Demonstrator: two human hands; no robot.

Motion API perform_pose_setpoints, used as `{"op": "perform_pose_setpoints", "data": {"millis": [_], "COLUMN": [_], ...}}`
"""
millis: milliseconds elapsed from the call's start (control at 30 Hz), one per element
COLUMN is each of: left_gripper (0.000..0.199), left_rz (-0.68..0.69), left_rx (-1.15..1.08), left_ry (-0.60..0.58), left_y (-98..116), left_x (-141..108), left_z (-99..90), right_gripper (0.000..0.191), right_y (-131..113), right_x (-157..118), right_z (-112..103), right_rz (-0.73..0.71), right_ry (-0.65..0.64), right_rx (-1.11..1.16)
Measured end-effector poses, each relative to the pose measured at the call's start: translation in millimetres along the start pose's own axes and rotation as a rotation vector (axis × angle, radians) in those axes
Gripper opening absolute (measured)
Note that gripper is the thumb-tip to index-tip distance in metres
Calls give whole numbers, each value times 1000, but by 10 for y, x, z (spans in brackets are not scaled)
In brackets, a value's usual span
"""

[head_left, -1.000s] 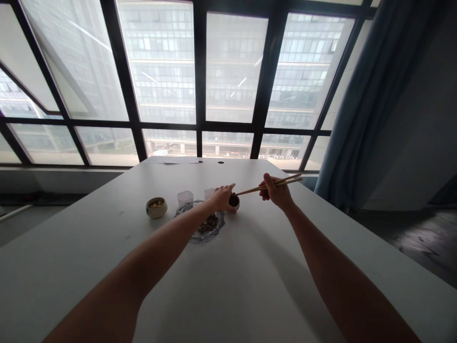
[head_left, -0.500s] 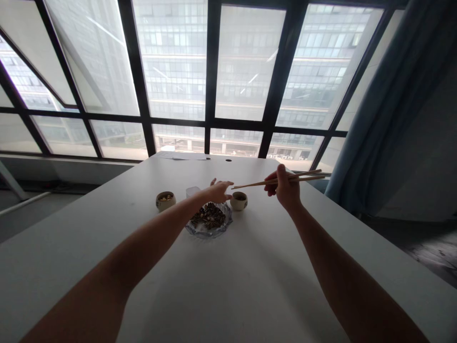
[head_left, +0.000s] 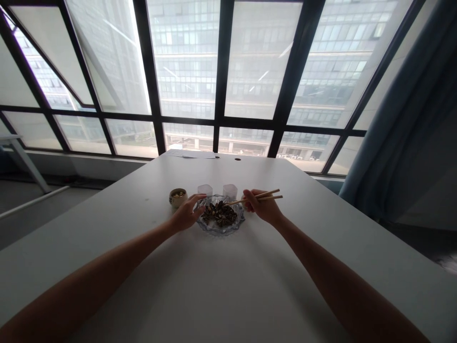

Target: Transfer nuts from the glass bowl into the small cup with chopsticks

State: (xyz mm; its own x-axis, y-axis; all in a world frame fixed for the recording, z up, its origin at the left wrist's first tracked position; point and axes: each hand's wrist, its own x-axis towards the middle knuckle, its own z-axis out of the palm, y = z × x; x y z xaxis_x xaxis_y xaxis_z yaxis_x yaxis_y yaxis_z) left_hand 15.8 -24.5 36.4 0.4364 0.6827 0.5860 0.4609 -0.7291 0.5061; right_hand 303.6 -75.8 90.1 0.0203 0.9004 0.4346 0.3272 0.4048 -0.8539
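My right hand (head_left: 264,206) is closed around a pair of wooden chopsticks (head_left: 266,195). Their tips reach into a clear glass bowl (head_left: 221,232) with a scalloped rim, among dark striped seeds (head_left: 222,214) that look like sunflower seeds. At the bowl's left rim is my left hand (head_left: 187,213), thumb and fingers apart; whether it presses on the glass I cannot tell. Just left of it stands a small cream cup (head_left: 177,197) with pale pieces inside. The other small cup is mostly hidden behind my right hand.
Two clear plastic cups (head_left: 230,191) stand behind the bowl. Papers (head_left: 194,155) lie at the far end of the white table (head_left: 221,286), near a round dark hole (head_left: 237,159). Large windows rise beyond, and a blue curtain (head_left: 389,114) hangs at the right.
My left hand has moved back left, from above the right small cup to the bowl's left rim. My right hand has brought the chopsticks left and down into the seeds. The view has shifted slightly.
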Motion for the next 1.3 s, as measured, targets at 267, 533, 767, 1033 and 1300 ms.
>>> {"op": "perform_pose_setpoints", "data": {"millis": [267,533,767,1033,1300], "left_gripper": [53,64,68,67,65], "left_rz": [-158,-284,-291,-287,-277], "left_rx": [-117,-156,-157,-175,-187], "left_ry": [52,-27,-41,-36,-23], "left_y": [-2,17,-5,-34,-44], "left_x": [-112,-114,-102,-99,-100], "left_z": [118,104,118,126,127], "right_gripper": [63,62,62,67,62], "right_y": [55,135,-90,-202,-280], "right_x": [52,161,91,98,-2], "right_z": [-110,-308,-661,-609,-198], "right_rz": [115,229,-161,-122,-21], "right_ry": [168,277,286,288,45], "right_rx": [131,234,-176,-213,-61]}}
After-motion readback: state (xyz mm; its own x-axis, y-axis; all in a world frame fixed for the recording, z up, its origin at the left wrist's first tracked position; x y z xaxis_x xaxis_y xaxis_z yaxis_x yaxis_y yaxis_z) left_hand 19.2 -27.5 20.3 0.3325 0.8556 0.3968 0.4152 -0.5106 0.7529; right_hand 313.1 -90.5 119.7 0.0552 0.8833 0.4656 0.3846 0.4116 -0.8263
